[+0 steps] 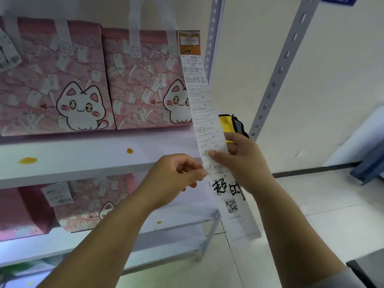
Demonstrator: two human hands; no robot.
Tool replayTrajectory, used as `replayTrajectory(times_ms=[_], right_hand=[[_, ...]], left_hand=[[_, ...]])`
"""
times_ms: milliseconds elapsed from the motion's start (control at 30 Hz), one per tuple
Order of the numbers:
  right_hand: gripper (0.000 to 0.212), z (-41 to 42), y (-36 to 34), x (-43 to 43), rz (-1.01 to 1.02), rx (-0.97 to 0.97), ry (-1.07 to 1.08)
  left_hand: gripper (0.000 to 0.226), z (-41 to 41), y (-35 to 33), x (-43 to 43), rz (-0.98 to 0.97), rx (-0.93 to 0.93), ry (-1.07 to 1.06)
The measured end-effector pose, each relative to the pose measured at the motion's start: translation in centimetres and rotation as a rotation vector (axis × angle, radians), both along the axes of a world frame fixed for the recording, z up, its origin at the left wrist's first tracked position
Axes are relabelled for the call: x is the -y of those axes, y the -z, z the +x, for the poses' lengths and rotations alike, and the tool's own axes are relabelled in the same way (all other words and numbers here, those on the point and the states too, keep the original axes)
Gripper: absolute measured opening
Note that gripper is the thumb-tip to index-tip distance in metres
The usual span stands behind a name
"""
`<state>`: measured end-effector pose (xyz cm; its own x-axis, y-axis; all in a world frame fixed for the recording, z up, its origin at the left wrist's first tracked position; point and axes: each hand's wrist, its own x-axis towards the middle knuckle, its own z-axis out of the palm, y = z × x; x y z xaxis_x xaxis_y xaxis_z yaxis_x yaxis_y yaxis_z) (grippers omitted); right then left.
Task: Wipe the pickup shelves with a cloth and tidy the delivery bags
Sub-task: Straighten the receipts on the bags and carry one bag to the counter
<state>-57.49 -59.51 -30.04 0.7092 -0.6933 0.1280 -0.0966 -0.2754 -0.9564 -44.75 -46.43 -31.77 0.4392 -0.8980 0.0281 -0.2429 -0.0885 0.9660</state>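
Note:
Two pink delivery bags with a white cat print stand side by side on the upper shelf (pixel 87 150), one at the left (pixel 52 80) and one to its right (pixel 145 80). A long white receipt (pixel 199 96) hangs from the right bag's top corner and runs down past the shelf edge. My right hand (pixel 239 161) pinches the receipt about halfway down. My left hand (pixel 176 177) touches the receipt's left edge with thumb and fingertips. Yellow stains lie on the upper shelf, a larger stain (pixel 27 160) and a smaller stain (pixel 129 150). No cloth is visible.
More pink cat bags (pixel 89 204) and a yellow spot (pixel 159 222) sit on the lower shelf (pixel 166 227). Perforated grey uprights (pixel 278 75) frame the rack's right end. A yellow and black item (pixel 230 123) lies behind the receipt. Tiled floor (pixel 311 204) lies at right.

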Motion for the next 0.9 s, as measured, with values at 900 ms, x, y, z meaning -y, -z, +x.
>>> replayTrajectory(times_ms=[900], right_hand=[[0.042, 11.5, -4.3, 8.7, -0.379, -0.041, 0.1]], left_hand=[[0.017, 12.7, -5.0, 3.0, -0.15, 0.33, -0.614]])
